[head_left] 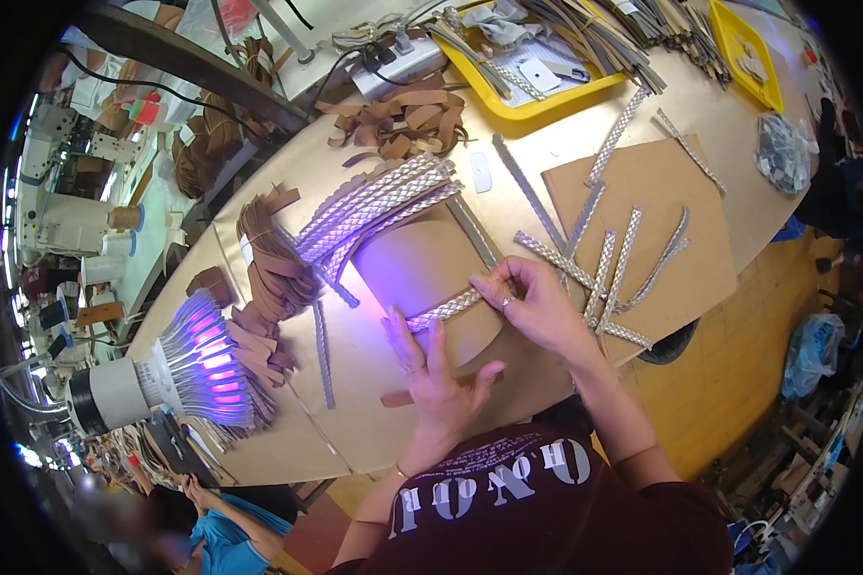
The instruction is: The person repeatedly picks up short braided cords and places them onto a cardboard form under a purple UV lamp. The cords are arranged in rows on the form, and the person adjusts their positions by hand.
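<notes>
A silvery braided strap [448,309] lies across a tan cardboard sheet [414,251] in front of me. My right hand [539,305] pinches the strap's right end between thumb and fingers. At its left end rest the fingertips of my left hand [439,385], whose fingers are stretched and whose thumb sticks out to the right. Beyond the sheet sits a bundle of braided straps [379,206]. More loose braided strips [612,273] are scattered on a second cardboard piece [676,187] to the right.
A finned lamp [201,359] throws violet light from the left. Brown strips [408,115] and a brown bundle [273,254] lie on the table. A yellow tray [527,115] stands at the back. Another person in blue [235,537] is at lower left.
</notes>
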Available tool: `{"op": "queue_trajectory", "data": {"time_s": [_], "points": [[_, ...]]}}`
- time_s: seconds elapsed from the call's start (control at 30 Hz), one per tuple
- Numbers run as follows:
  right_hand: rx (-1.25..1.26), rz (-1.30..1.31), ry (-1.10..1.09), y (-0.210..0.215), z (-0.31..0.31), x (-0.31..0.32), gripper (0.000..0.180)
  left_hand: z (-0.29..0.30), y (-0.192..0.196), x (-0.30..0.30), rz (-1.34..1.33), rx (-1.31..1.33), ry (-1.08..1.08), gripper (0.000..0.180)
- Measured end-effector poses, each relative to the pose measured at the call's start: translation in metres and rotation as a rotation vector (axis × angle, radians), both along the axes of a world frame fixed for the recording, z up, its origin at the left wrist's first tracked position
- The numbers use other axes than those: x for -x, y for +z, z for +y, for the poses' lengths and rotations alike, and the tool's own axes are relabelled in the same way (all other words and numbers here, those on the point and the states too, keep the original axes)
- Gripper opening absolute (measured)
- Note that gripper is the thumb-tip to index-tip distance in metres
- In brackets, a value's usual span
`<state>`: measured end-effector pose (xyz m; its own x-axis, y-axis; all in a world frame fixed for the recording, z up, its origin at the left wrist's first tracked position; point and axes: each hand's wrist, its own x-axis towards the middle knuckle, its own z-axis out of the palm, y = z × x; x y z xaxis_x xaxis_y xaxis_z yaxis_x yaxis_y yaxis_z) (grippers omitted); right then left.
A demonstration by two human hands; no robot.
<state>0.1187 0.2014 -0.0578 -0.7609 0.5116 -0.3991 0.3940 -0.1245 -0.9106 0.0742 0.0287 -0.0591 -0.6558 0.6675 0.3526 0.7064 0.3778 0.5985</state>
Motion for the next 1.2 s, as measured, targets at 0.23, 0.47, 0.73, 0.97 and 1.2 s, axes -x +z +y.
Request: {"op": "queue_trajectory", "data": {"time_s": [0.23,0.47,0.73,0.97,1.2], "points": [[0.150,0.097,-0.150,-0.033,-0.007,-0.004,0.023,0.004,0.000,-0.001,0.011,-0.046,-0.017,0.095],[0.239,0.171,-0.233,-0.032,-0.002,-0.005,0.025,0.000,0.009,0.000,-0.002,0.026,-0.013,0.088],[0.442,0.326,-0.122,0.016,0.015,0.016,0.024,-0.002,0.023,0.014,-0.128,-0.028,-0.046,0.082],[0.426,0.320,-0.123,0.012,0.031,0.043,0.017,-0.010,0.027,0.029,-0.074,-0.038,0.031,0.078],[0.439,0.310,-0.195,0.004,0.029,0.052,0.021,-0.011,0.015,0.025,-0.215,-0.077,-0.003,0.073]]}}
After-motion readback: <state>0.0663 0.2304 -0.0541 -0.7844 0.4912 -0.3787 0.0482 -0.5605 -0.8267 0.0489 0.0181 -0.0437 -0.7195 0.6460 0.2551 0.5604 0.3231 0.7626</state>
